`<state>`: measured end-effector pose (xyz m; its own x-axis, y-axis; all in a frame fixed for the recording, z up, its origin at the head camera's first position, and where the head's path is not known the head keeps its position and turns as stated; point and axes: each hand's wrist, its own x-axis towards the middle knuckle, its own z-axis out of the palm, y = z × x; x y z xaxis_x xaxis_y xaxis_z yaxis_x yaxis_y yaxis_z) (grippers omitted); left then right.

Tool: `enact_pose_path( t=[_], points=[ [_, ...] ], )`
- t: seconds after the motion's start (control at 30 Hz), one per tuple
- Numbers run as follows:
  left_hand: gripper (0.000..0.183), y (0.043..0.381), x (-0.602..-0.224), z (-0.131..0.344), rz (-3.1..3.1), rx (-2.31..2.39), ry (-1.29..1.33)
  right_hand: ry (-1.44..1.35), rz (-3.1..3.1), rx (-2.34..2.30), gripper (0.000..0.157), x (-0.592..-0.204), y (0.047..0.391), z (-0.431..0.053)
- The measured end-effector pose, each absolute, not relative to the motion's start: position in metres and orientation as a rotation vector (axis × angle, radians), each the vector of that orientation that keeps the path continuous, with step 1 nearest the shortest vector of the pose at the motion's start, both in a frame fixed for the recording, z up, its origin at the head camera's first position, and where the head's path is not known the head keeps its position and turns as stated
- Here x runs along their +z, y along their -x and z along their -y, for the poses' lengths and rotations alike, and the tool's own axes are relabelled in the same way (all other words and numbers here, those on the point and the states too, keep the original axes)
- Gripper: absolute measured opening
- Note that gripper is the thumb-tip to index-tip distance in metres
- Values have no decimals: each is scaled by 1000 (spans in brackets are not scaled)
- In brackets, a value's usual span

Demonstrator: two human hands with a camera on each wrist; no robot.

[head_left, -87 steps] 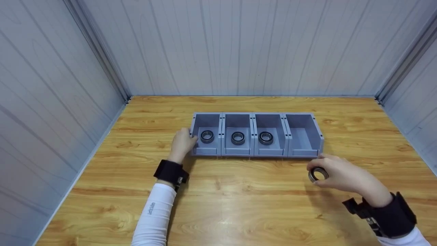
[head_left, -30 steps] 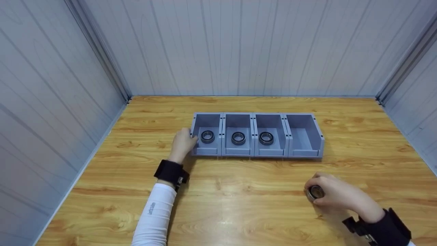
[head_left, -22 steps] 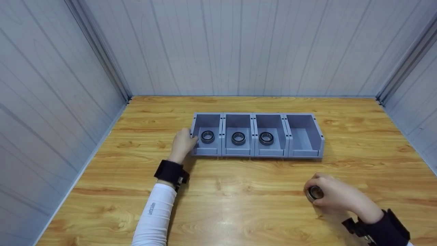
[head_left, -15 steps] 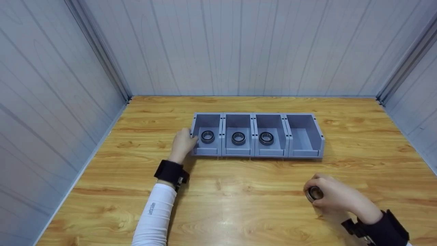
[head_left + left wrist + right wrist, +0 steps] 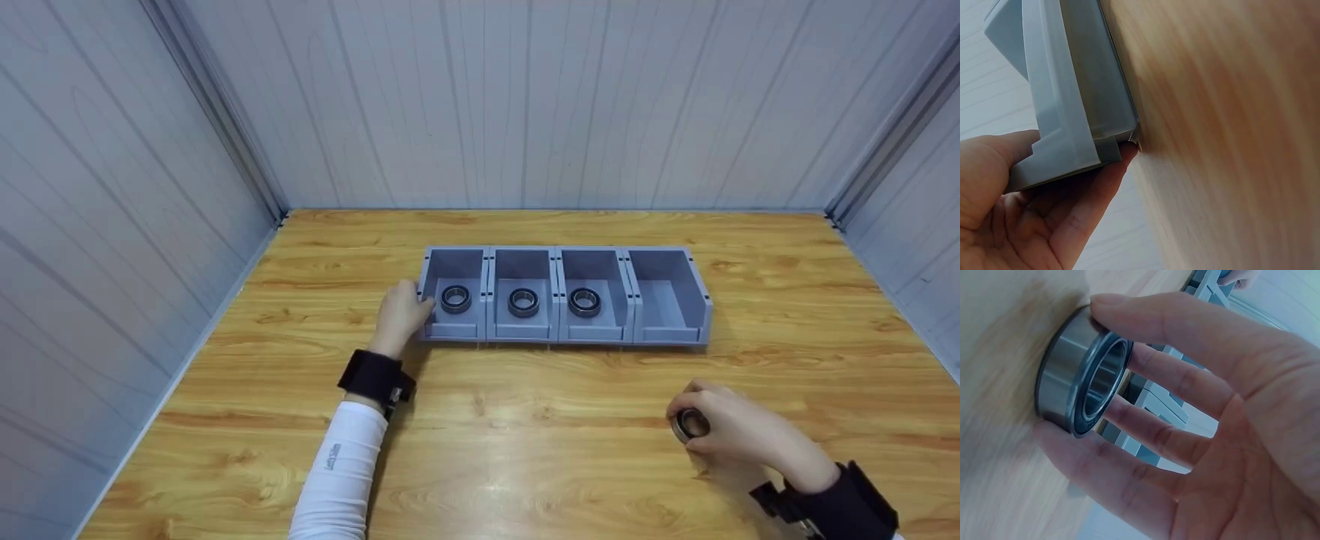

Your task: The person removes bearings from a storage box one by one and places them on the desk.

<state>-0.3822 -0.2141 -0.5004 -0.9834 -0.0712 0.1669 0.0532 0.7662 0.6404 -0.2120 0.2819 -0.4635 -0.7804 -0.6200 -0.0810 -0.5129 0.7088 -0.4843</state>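
Observation:
A row of joined grey-blue storage bins (image 5: 597, 335) stands on the wooden table. My left hand (image 5: 400, 316) grips the side wall of the leftmost bin; in the left wrist view the thumb lies on one side of that bin wall (image 5: 1067, 107) and the fingers on the other. My right hand (image 5: 739, 427) pinches a ball bearing (image 5: 1064, 377) by its outer rim between thumb and fingers, at the table in front of the rightmost bin. Three more bearings lie flat: a left one (image 5: 455, 308), a middle one (image 5: 523, 312) and a right one (image 5: 584, 312), each in its own bin.
Nothing lies in the rightmost bin (image 5: 667, 300). Pale panelled walls (image 5: 525, 105) enclose the wooden tabletop (image 5: 487, 420) at the back and both sides. Each wrist wears a black strap, such as the left strap (image 5: 371, 375).
My right hand has come back from the rightmost bin's front edge towards me with the bearing, and has stayed almost still over the last second. The left hand keeps its grip in place.

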Motion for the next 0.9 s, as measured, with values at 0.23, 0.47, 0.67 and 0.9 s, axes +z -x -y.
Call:
enact_pose_path(
  t=[0.23,0.47,0.67,0.9],
  points=[
    [9,390,-505,215,2805,-1020,-66,884,-2689,-654,35,-464,211,-282],
    [11,403,-523,223,2807,-998,-54,907,-2701,-656,36,-467,212,-283],
    [20,420,-538,233,2826,-940,-29,931,-2749,-669,38,-503,228,-300],
    [16,420,-538,233,2835,-961,-38,978,-2738,-658,34,-475,215,-287]
  ],
)
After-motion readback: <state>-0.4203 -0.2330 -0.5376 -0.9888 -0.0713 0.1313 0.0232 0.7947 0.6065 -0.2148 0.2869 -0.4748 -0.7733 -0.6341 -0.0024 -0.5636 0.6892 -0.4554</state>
